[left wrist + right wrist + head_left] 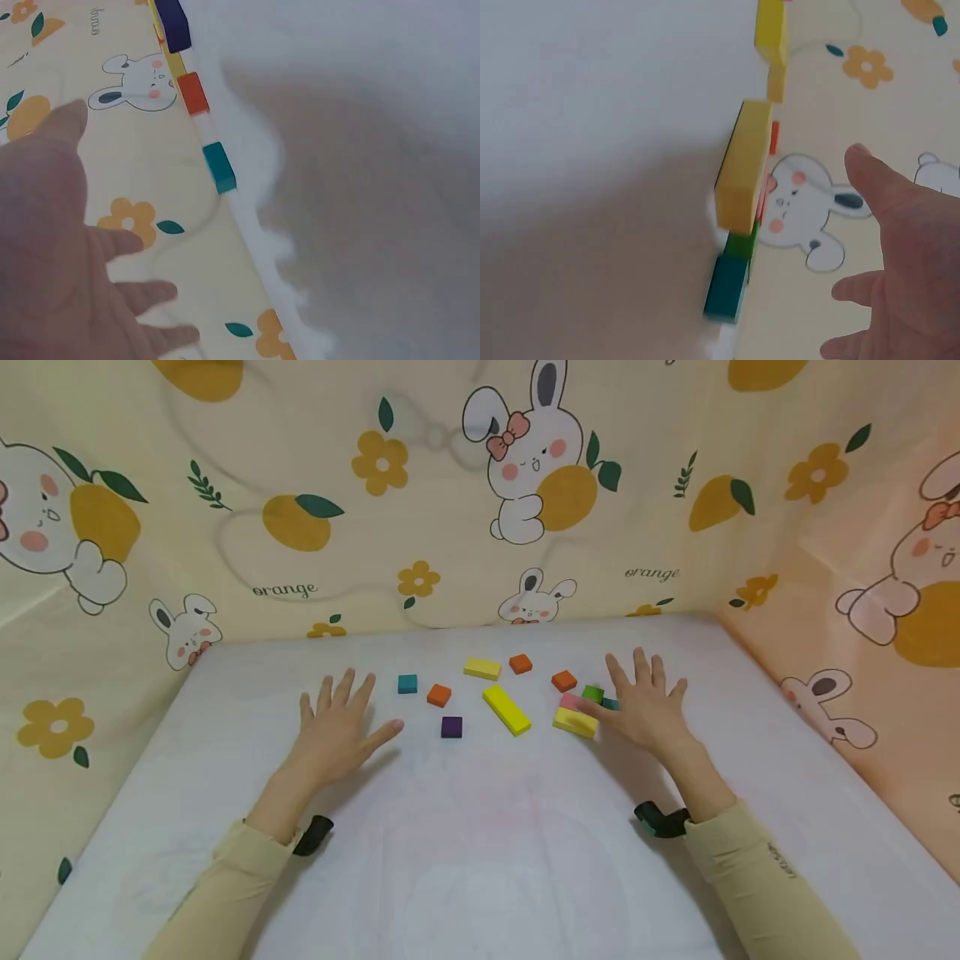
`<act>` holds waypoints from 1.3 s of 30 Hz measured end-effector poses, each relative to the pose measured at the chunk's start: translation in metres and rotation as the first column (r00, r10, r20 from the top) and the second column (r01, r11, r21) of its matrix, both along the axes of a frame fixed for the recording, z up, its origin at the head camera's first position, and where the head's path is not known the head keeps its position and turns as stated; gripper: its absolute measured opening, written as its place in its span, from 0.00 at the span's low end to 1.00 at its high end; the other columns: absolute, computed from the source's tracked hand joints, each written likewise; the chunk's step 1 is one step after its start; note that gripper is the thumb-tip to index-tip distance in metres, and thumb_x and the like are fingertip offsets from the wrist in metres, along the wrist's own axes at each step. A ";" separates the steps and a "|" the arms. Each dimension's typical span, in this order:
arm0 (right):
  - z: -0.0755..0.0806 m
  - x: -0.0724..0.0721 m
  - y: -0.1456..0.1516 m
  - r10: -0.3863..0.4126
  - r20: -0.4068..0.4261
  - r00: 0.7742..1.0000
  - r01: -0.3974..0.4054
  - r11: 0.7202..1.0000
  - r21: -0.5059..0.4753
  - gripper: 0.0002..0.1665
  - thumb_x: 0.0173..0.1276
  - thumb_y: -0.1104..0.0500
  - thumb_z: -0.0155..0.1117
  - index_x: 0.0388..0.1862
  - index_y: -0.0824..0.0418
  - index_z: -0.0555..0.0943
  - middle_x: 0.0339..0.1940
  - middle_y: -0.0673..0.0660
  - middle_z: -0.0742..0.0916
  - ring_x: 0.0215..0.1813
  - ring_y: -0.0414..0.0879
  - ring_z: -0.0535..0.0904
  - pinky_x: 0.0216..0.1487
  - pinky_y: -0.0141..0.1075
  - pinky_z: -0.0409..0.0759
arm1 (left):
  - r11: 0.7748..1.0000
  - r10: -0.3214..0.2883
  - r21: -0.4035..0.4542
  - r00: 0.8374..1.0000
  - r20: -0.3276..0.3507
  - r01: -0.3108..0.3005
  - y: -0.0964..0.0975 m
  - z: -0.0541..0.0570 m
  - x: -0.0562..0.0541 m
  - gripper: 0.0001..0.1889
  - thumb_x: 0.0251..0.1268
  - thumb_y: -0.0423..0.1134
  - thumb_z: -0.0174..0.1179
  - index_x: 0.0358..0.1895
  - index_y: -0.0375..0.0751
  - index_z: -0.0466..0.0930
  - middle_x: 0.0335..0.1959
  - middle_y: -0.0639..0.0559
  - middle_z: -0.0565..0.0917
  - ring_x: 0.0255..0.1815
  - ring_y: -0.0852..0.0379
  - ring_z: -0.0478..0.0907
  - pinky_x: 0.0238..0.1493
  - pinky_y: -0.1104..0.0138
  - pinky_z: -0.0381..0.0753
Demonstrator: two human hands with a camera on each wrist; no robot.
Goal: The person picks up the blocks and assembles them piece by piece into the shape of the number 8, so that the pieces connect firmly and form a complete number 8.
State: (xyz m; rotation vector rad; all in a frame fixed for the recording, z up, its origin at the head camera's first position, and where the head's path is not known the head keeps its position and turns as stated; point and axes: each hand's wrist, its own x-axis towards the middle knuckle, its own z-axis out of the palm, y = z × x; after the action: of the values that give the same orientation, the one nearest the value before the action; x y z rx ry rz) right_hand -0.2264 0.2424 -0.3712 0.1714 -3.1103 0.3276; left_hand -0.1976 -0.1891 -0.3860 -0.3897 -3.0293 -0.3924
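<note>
My left hand (pixel 335 735) hovers over the table with its fingers spread and nothing held. Nearest to it are a teal block (pixel 407 684), an orange block (pixel 439 695) and a dark purple block (pixel 452 727). On the other side my right hand (pixel 641 710) is also spread, its thumb overlapping a small cluster in the head view. That cluster has a pale yellow block (pixel 575 722), a pink block (pixel 568 702), a green block (pixel 593 694) and a teal block (pixel 727 289) partly hidden behind the hand. A long bright yellow block (pixel 507 710) lies between the hands.
Farther back lie another pale yellow block (pixel 482 669) and two orange blocks, one at the back (pixel 521 663) and one nearer the right hand (pixel 564 681). A cloth printed with rabbits and oranges (pixel 450 527) walls the white table (pixel 465 860) at the back and sides.
</note>
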 end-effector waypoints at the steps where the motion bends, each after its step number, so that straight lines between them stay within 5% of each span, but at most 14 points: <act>1: 0.000 -0.001 -0.003 0.003 -0.001 1.000 -0.003 1.000 -0.004 0.63 0.61 0.21 0.51 0.80 0.61 0.48 0.77 0.75 0.44 0.74 0.75 0.34 0.59 0.77 0.33 | 1.000 -0.021 0.015 1.000 -0.004 0.021 0.002 0.000 -0.001 0.51 0.64 0.75 0.44 0.78 0.38 0.49 0.77 0.33 0.47 0.74 0.26 0.40 0.64 0.29 0.37; 7: 0.003 -0.004 -0.026 0.023 -0.062 0.998 -0.027 0.997 -0.071 0.60 0.64 0.24 0.53 0.78 0.66 0.53 0.76 0.75 0.53 0.73 0.74 0.45 0.63 0.73 0.45 | 0.972 -0.163 0.175 0.987 0.013 0.158 0.018 0.003 -0.008 0.48 0.65 0.71 0.50 0.76 0.37 0.55 0.77 0.39 0.54 0.75 0.38 0.49 0.70 0.43 0.51; 13: 0.001 -0.006 -0.050 0.036 -0.186 0.982 -0.072 0.978 -0.195 0.50 0.67 0.34 0.60 0.72 0.70 0.63 0.70 0.72 0.66 0.70 0.70 0.59 0.64 0.66 0.58 | 0.924 -0.207 0.350 0.971 0.122 0.153 0.036 0.006 -0.017 0.43 0.63 0.70 0.54 0.74 0.44 0.62 0.73 0.48 0.63 0.74 0.46 0.55 0.69 0.48 0.58; 20: -0.003 -0.006 -0.075 0.003 -0.190 0.982 -0.077 0.920 -0.385 0.41 0.67 0.40 0.64 0.67 0.67 0.70 0.65 0.68 0.73 0.65 0.64 0.65 0.62 0.58 0.66 | 0.820 -0.324 0.538 0.934 0.154 0.195 0.051 -0.001 -0.035 0.34 0.63 0.59 0.64 0.64 0.37 0.74 0.59 0.45 0.79 0.61 0.48 0.72 0.61 0.53 0.71; 23: -0.005 -0.006 -0.083 -0.009 -0.158 0.987 -0.059 0.903 -0.425 0.39 0.67 0.41 0.65 0.66 0.66 0.71 0.64 0.66 0.75 0.63 0.61 0.67 0.60 0.56 0.70 | 0.796 -0.347 0.571 0.924 0.160 0.200 0.056 -0.006 -0.039 0.33 0.59 0.54 0.70 0.62 0.36 0.75 0.57 0.46 0.80 0.59 0.49 0.74 0.58 0.56 0.74; 28: -0.011 -0.006 -0.089 0.015 -0.127 0.992 -0.076 0.866 -0.494 0.36 0.67 0.43 0.67 0.65 0.65 0.73 0.60 0.64 0.78 0.60 0.58 0.70 0.58 0.53 0.72 | 0.797 -0.341 0.573 0.925 0.168 0.190 0.059 -0.014 -0.043 0.30 0.54 0.47 0.75 0.58 0.37 0.78 0.54 0.48 0.82 0.55 0.52 0.77 0.55 0.60 0.76; 33: -0.016 -0.009 -0.091 0.041 -0.108 0.993 -0.097 0.801 -0.591 0.32 0.66 0.47 0.69 0.61 0.65 0.76 0.56 0.63 0.82 0.58 0.56 0.74 0.58 0.48 0.74 | 0.813 -0.329 0.553 0.927 0.178 0.182 0.058 -0.019 -0.046 0.28 0.51 0.45 0.77 0.55 0.40 0.80 0.50 0.52 0.83 0.53 0.54 0.77 0.55 0.61 0.76; 39: -0.019 -0.010 -0.091 0.069 -0.108 0.992 -0.122 0.770 -0.627 0.31 0.64 0.49 0.72 0.59 0.65 0.78 0.54 0.62 0.83 0.56 0.55 0.76 0.56 0.47 0.76 | 0.819 -0.324 0.546 0.927 0.188 0.175 0.057 -0.023 -0.049 0.27 0.51 0.44 0.77 0.54 0.41 0.81 0.49 0.54 0.83 0.52 0.56 0.77 0.56 0.60 0.75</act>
State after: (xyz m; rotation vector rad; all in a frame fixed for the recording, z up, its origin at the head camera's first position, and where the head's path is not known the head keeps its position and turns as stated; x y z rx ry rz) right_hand -0.2365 0.1513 -0.3903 0.3162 -2.7151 1.3031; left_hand -0.2463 -0.1318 -0.4087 -0.7442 -2.9353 -1.3573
